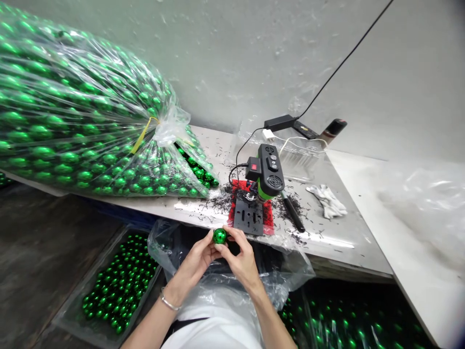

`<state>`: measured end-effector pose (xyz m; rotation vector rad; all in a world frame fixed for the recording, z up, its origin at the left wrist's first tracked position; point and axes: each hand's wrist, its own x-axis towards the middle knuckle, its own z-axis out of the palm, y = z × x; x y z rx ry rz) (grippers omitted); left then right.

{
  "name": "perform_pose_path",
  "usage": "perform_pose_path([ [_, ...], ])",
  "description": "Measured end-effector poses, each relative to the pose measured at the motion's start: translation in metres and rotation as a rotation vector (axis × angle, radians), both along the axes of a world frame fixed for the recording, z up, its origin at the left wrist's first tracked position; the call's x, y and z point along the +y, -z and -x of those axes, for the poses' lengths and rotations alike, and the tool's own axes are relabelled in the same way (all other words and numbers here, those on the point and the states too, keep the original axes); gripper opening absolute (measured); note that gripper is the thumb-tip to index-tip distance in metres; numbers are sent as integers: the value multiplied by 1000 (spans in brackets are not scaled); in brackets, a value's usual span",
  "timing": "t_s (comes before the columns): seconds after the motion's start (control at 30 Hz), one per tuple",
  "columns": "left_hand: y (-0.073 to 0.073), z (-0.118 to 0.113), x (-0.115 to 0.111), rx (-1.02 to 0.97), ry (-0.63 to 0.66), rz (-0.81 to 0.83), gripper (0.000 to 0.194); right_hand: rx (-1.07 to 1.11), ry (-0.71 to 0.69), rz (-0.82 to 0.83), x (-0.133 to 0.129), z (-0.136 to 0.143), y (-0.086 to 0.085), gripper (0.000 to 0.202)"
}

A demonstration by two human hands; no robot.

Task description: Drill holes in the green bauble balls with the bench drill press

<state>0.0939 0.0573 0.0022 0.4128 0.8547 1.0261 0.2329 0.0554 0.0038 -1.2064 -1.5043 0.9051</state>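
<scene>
A shiny green ball is held between the fingertips of both hands, just in front of the table's near edge. My left hand pinches it from the left side, a bangle on that wrist. On the other side, the thumb and fingers of my right hand close on the same ball. Right beyond the hands stands a small black and green drill press on a black slotted base plate, with a red sheet under it.
A huge clear bag of green balls covers the table's left part. A crate of balls sits at lower left. White gloves, a clear plastic tray, a black adapter and dark shavings lie on the table.
</scene>
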Motion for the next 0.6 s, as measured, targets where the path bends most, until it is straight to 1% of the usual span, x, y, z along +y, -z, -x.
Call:
perform_pose_path([
  [0.1,-5,-4,1,77,-72,-22,45,-70,53,-62,0,1,0,37],
  [0.17,-6,-6,2,79,-119,-49,46,-120,75,-84,1,3,0,38],
  [0.23,-6,-7,3,42,-108,-40,45,-158,63,-91,1,5,1,40],
  [0.33,-2,-7,5,-36,-86,48,32,-163,15,-75,2,7,4,41],
  [0.43,-2,-7,8,-111,-113,160,14,-110,24,-47,3,7,7,40],
  [0.5,-3,-7,10,-141,-108,206,10,-81,42,-40,3,7,8,39],
  [0.6,-3,-7,12,-166,-97,230,13,-64,51,-42,3,7,9,37],
])
